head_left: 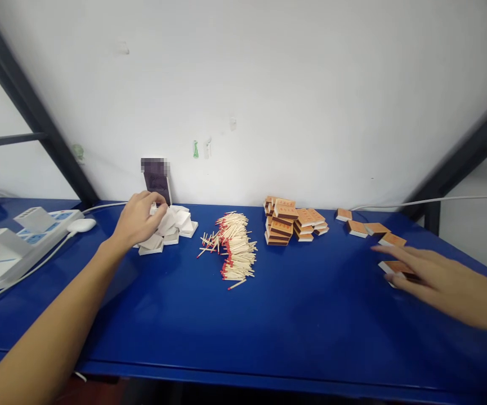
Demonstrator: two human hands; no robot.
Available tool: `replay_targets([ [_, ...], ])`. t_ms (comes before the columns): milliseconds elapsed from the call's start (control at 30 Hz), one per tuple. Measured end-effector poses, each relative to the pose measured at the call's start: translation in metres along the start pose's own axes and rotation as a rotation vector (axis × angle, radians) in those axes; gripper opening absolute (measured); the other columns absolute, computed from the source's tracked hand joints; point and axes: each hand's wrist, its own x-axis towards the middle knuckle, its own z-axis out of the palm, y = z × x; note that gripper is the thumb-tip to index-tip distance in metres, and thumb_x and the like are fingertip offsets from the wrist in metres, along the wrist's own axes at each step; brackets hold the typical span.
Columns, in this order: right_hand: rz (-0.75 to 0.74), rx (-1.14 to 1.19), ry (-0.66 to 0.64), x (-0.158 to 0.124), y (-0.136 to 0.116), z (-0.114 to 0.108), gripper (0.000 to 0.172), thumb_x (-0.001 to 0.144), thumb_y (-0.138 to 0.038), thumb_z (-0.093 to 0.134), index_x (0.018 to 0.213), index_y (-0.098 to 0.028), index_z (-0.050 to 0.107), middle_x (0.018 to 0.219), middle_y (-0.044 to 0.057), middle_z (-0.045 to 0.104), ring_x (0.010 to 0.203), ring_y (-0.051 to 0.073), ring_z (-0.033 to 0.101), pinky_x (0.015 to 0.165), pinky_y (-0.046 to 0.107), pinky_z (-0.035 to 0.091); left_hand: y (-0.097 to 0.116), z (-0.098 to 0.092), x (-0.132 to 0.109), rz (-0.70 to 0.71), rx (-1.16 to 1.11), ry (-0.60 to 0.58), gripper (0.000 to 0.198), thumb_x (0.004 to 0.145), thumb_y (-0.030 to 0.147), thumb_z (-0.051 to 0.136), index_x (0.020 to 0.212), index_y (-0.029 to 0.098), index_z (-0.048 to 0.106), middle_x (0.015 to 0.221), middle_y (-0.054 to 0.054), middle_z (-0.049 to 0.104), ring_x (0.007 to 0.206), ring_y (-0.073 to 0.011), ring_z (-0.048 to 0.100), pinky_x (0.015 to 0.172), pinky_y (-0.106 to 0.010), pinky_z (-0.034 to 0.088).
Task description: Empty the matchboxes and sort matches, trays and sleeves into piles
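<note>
My left hand [138, 218] reaches into a heap of white matchbox trays [171, 228] at the back left of the blue table [294, 326], its fingers curled round one white tray. My right hand [437, 278] lies at the right with fingers stretched out flat, its fingertips on an orange matchbox [393, 266]. A pile of red-tipped matches [232, 247] lies in the middle. A stack of orange matchboxes [289, 220] stands behind it to the right, and a row of single orange boxes [365, 228] lies beyond my right hand.
A dark phone [157, 181] leans on the white wall behind the tray heap. White power strips [10, 244] and cables sit at the far left. Dark metal braces [458, 163] slant down at both ends of the table.
</note>
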Motion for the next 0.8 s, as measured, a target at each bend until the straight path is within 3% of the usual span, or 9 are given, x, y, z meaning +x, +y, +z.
replay_targets([
  [67, -0.023, -0.065, -0.135, -0.021, 0.018, 0.015, 0.051, 0.085, -0.057, 0.056, 0.132, -0.038, 0.06, 0.129, 0.006, 0.067, 0.119, 0.036, 0.062, 0.094, 0.049, 0.055, -0.002, -0.001, 0.001, -0.036, -0.08, 0.071, 0.031, 0.089, 0.039, 0.039, 0.089, 0.019, 0.062, 0.097, -0.009, 0.067, 0.094, -0.0275, 0.06, 0.087, -0.041, 0.045],
  [167, -0.028, -0.101, -0.088, -0.041, 0.023, 0.032, 0.057, 0.09, -0.056, 0.046, 0.143, -0.036, 0.049, 0.142, 0.006, 0.058, 0.132, 0.038, 0.052, 0.105, 0.057, 0.048, -0.001, -0.001, 0.002, -0.059, -0.159, 0.139, 0.031, 0.09, 0.039, 0.04, 0.087, 0.019, 0.063, 0.096, -0.008, 0.069, 0.092, -0.0253, 0.061, 0.086, -0.039, 0.046],
  [367, -0.102, -0.056, -0.095, -0.04, -0.021, 0.035, 0.054, 0.095, -0.046, 0.04, 0.147, -0.032, 0.044, 0.146, 0.006, 0.054, 0.133, 0.034, 0.051, 0.111, 0.053, 0.044, 0.013, 0.006, -0.001, 0.112, -0.206, 0.164, 0.028, 0.091, 0.035, 0.041, 0.085, 0.019, 0.063, 0.09, -0.007, 0.068, 0.089, -0.0235, 0.061, 0.084, -0.037, 0.045],
  [533, -0.174, 0.04, -0.093, -0.017, -0.053, 0.04, 0.046, 0.096, -0.043, 0.042, 0.141, -0.031, 0.049, 0.142, 0.005, 0.057, 0.125, 0.029, 0.059, 0.104, 0.047, 0.052, 0.041, 0.006, -0.012, 0.381, -0.161, -0.008, 0.03, 0.094, 0.038, 0.044, 0.092, 0.019, 0.067, 0.092, -0.007, 0.07, 0.091, -0.0243, 0.056, 0.086, -0.04, 0.04],
  [700, -0.284, 0.061, 0.038, -0.002, -0.076, 0.044, 0.032, 0.095, -0.042, 0.048, 0.12, -0.029, 0.065, 0.136, 0.006, 0.061, 0.122, 0.029, 0.061, 0.102, 0.048, 0.052, 0.067, 0.005, -0.023, 0.453, -0.073, -0.257, 0.037, 0.093, 0.048, 0.049, 0.107, 0.022, 0.07, 0.091, -0.006, 0.07, 0.095, -0.0268, 0.057, 0.089, -0.045, 0.036],
  [800, -0.342, 0.108, 0.141, -0.002, -0.093, 0.039, 0.028, 0.093, -0.038, 0.055, 0.115, -0.031, 0.068, 0.126, 0.006, 0.066, 0.113, 0.028, 0.064, 0.098, 0.048, 0.053, 0.074, 0.007, -0.026, 0.475, -0.023, -0.29, 0.041, 0.093, 0.052, 0.049, 0.111, 0.021, 0.069, 0.092, -0.007, 0.069, 0.093, -0.0274, 0.058, 0.087, -0.046, 0.038],
])
